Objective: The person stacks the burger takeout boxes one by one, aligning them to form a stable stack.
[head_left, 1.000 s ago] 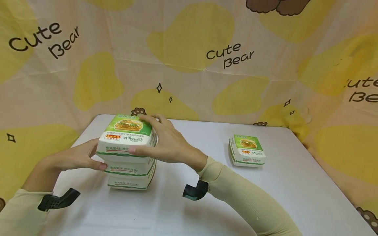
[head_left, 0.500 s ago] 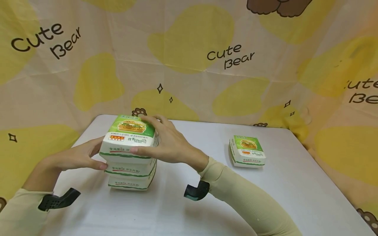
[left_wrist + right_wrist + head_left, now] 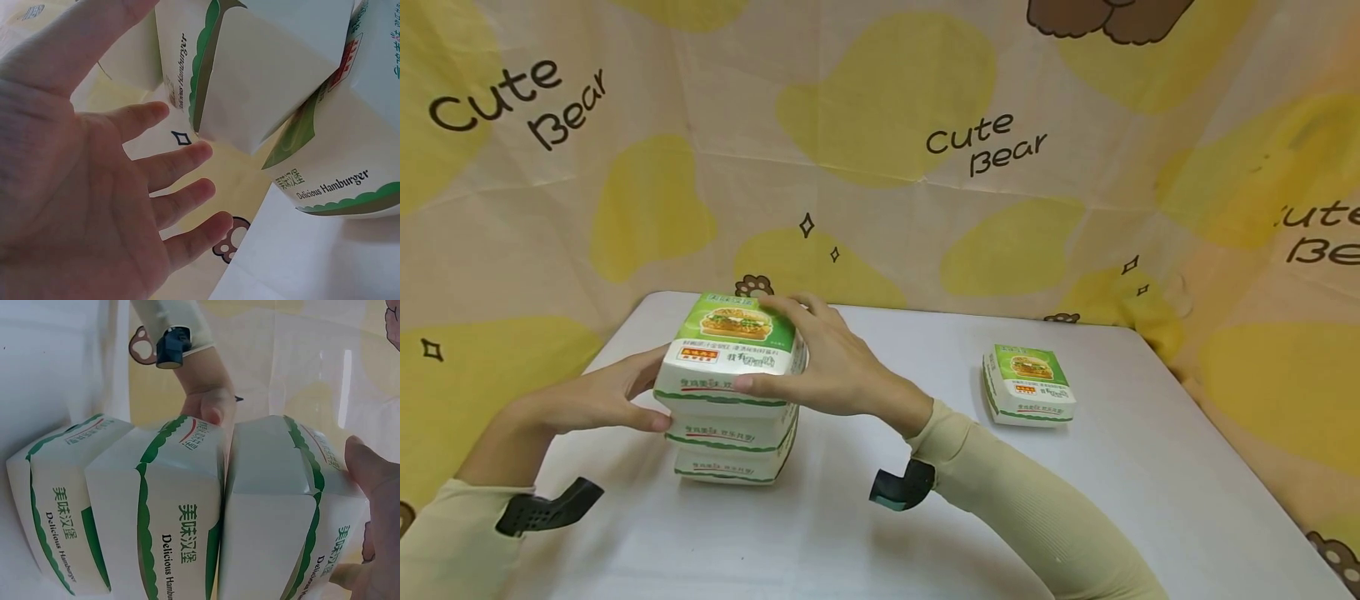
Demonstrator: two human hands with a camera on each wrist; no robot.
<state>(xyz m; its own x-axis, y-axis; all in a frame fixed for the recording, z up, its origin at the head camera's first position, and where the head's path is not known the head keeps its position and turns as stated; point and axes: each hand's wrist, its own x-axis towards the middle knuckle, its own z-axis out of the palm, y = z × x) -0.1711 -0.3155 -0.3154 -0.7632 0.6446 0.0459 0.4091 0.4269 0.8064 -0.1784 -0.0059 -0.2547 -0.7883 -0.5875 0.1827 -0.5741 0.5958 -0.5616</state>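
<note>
Three white-and-green hamburger boxes stand in a stack at the left of the head view. My right hand [image 3: 838, 367] holds the top box [image 3: 737, 354], thumb on its front face and fingers toward its far right side. This box sits a little askew over the middle box [image 3: 722, 431], which lies on the bottom box [image 3: 724, 467]. On the stack's left side is my left hand [image 3: 591, 400], its thumb tip by the middle box. In the left wrist view the left palm [image 3: 94, 175] faces the boxes with fingers spread; whether they touch cannot be told.
A single hamburger box [image 3: 1028, 383] rests farther right on the white table [image 3: 880, 517]. Behind the table hangs a yellow patterned cloth [image 3: 865, 167] with "Cute Bear" lettering. Each sleeve carries a dark wrist camera [image 3: 904, 486].
The top box and my right hand have shifted slightly to the right. My left hand and the lower two boxes have stayed almost in place.
</note>
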